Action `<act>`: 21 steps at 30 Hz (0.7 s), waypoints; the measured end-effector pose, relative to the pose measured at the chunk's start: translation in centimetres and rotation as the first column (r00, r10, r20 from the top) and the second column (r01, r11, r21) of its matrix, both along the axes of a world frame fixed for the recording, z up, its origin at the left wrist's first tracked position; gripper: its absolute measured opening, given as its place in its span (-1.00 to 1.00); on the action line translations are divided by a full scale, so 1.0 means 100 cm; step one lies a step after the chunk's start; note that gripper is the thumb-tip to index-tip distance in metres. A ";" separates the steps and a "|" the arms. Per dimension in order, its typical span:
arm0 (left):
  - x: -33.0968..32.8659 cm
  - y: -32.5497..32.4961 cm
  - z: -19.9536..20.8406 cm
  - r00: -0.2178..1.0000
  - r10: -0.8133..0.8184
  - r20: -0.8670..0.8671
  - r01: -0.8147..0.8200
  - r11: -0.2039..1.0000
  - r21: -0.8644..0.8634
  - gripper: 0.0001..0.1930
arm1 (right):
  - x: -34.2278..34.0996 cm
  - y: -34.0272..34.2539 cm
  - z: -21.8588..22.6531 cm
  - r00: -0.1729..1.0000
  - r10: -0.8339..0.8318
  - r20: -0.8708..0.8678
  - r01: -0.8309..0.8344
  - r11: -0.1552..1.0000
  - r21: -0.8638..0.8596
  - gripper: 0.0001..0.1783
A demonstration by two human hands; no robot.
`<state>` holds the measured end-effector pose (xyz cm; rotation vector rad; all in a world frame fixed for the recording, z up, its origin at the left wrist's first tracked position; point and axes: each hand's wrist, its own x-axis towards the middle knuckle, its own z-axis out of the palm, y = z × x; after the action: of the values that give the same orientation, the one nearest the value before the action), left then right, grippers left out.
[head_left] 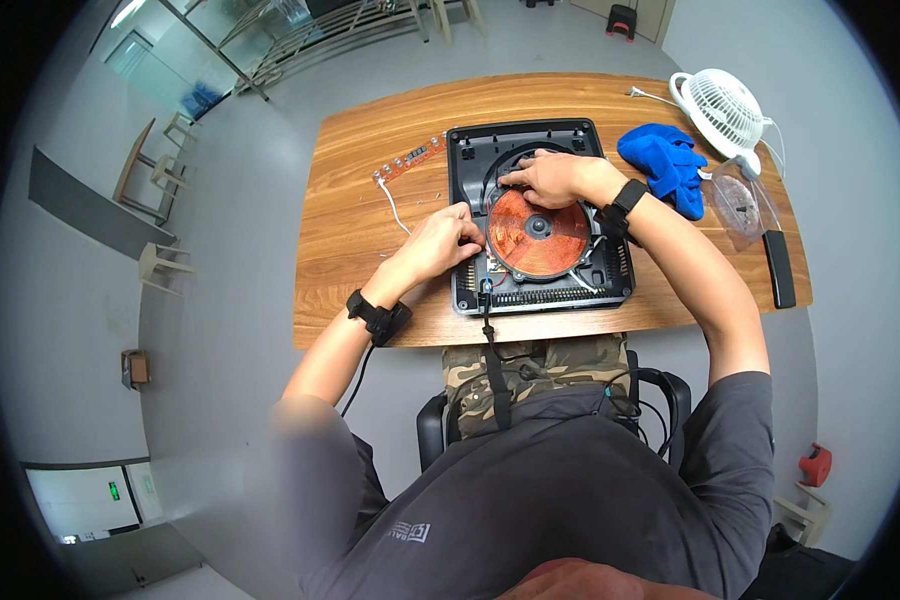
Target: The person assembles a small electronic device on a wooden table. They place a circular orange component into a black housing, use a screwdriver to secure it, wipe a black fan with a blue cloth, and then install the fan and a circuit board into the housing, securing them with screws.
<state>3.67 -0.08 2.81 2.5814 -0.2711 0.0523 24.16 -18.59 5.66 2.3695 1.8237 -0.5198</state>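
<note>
An opened induction cooker housing (610, 262), black and shallow, lies on the wooden table in front of me. Inside it sits a round copper coil (525, 245) with a dark hub. My left hand (442, 243) is at the coil's left edge, its fingertips pinched together; whatever they hold is hidden. My right hand (560, 180) reaches over the coil's far side, fingers spread and resting on its rim by a black ring (495, 172). Below my left fingers, a small part of a circuit board (495, 265) and thin wires show.
Left of the housing lies an orange button board (410, 160) with a white wire (395, 205). A blue cloth (663, 165), a white fan (720, 110), a clear plastic bag (740, 205) and a black bar (779, 269) lie right. A black cord (488, 330) hangs over the near edge.
</note>
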 end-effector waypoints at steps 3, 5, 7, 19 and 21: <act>-0.001 -0.002 0.002 0.999 -0.042 0.013 0.042 0.999 0.009 -0.86 | 0.001 -0.001 0.000 1.000 -0.010 0.001 0.010 1.000 -0.004 -0.35; -0.003 -0.002 0.001 0.995 -0.092 0.044 0.091 0.995 0.027 -0.85 | 0.000 -0.002 0.000 1.000 -0.017 -0.001 0.017 1.000 0.003 -0.34; -0.004 -0.002 0.000 0.982 -0.163 0.096 0.158 0.986 0.055 -0.83 | -0.002 -0.004 0.000 1.000 -0.031 0.003 0.031 0.999 0.021 -0.33; -0.008 -0.005 0.014 0.979 -0.204 0.027 0.205 0.978 -0.043 -0.82 | -0.004 -0.003 0.001 0.998 -0.053 -0.019 0.053 0.998 0.020 -0.33; -0.008 -0.004 0.012 0.978 -0.210 -0.004 0.209 0.975 -0.071 -0.82 | -0.005 -0.003 0.001 0.998 -0.061 -0.017 0.061 0.998 0.013 -0.32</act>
<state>2.84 -0.48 4.05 2.4685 -0.5263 -0.0298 23.65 -18.88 5.73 2.4443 1.7719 -0.5371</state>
